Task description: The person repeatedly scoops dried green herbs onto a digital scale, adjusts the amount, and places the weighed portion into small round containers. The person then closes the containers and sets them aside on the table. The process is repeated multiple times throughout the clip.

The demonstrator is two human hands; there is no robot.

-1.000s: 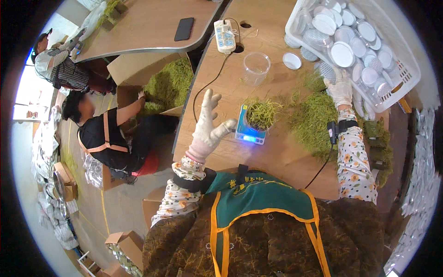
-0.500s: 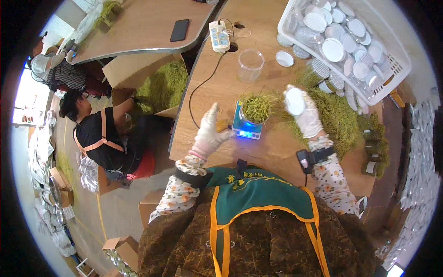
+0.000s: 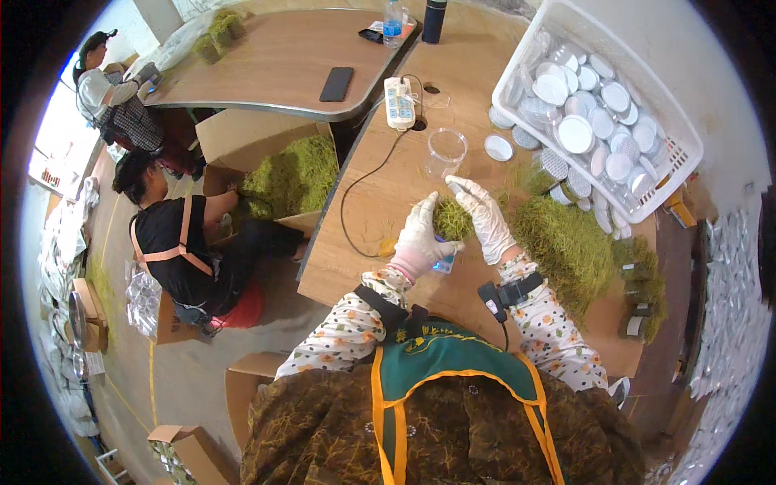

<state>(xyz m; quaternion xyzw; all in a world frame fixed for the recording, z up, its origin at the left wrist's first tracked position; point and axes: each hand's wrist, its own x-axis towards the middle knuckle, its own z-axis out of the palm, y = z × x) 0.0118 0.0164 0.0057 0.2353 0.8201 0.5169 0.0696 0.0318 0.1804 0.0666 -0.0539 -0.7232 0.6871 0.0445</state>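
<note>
Head view: the gloved left hand (image 3: 420, 236) cups a green moss clump (image 3: 451, 218) from the left; the gloved right hand (image 3: 483, 214) presses it from the right, above the wooden tabletop (image 3: 364, 218).

- White gloves are worn on the left hand (image 3: 419, 236) and right hand (image 3: 486, 217)
- Green moss clump (image 3: 451, 218)
- White basket (image 3: 677, 158), silver lids (image 3: 575, 133)
- Brown wooden table (image 3: 368, 210)

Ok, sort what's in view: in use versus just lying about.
In use: left hand, right hand, green tuft, scale, loose green pile, clear cup, basket of lids.
Lying about: phone, power strip, bottles.
</note>
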